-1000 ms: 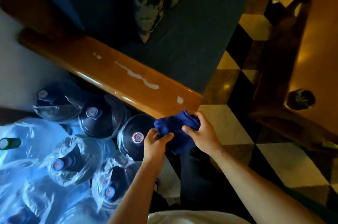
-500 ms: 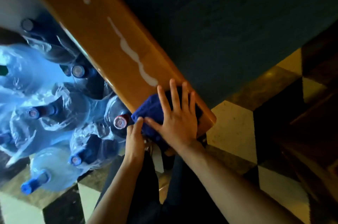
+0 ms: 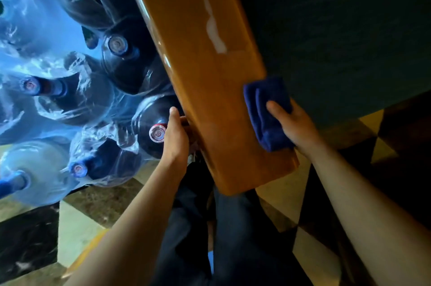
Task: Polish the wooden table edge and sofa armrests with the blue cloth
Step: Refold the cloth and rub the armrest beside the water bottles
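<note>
The glossy wooden sofa armrest (image 3: 200, 89) runs from the top centre down to the lower middle. A white streak of polish (image 3: 213, 29) lies along its upper part. The folded blue cloth (image 3: 265, 113) sits on the armrest's right edge near its front end. My right hand (image 3: 293, 127) grips the cloth and presses it against the wood. My left hand (image 3: 175, 138) holds the armrest's left edge, with its fingers curled under the wood and hidden.
Several large water bottles (image 3: 70, 99) wrapped in plastic crowd the floor left of the armrest. The dark sofa seat (image 3: 349, 40) lies to the right. Checkered floor tiles (image 3: 77, 227) and my dark trousers (image 3: 221, 239) fill the bottom.
My right hand slid the cloth from the middle of the armrest's end to its right edge. My left hand let go of the cloth and took the left edge. The view moved closer.
</note>
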